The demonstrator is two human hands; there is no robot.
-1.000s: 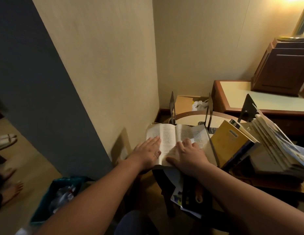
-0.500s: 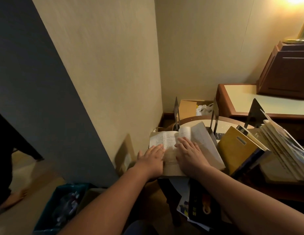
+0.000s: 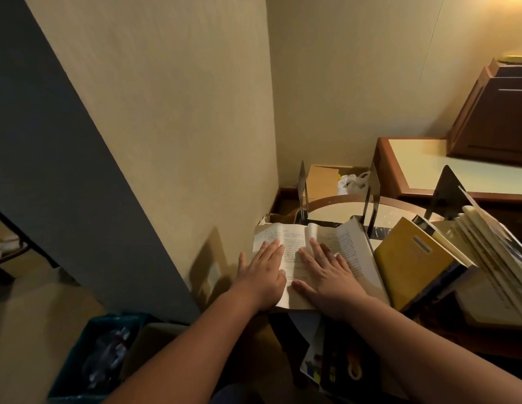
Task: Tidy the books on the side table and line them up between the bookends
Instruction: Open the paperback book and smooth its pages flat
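while both palms are pressed flat on it, the open book (image 3: 309,252) lies spread face up at the near left edge of the round side table (image 3: 341,209), just in front of the two upright bookends (image 3: 302,189); the left hand (image 3: 262,275) rests on the left page with fingers splayed wide, gripping nothing; the right hand (image 3: 326,275) does the same on the right page, flat and spread, nothing pinched; looks like a soft paperback to me, thin floppy pages, light, and the right-hand leaf is already lifting and curling near the far bookend (image 3: 373,193); i'd guess it'll want to spring open or crease if grabbed by a page, so best bet is to fold it shut and take it by the spine with the covers squeezed together; the mustard-yellow book (image 3: 411,258) leans just beside it on the right, touching the page edge as far as i can tell, with a slumped row of thin books (image 3: 492,252) behind it against a third bookend (image 3: 446,191); those look slippery and ready to slide
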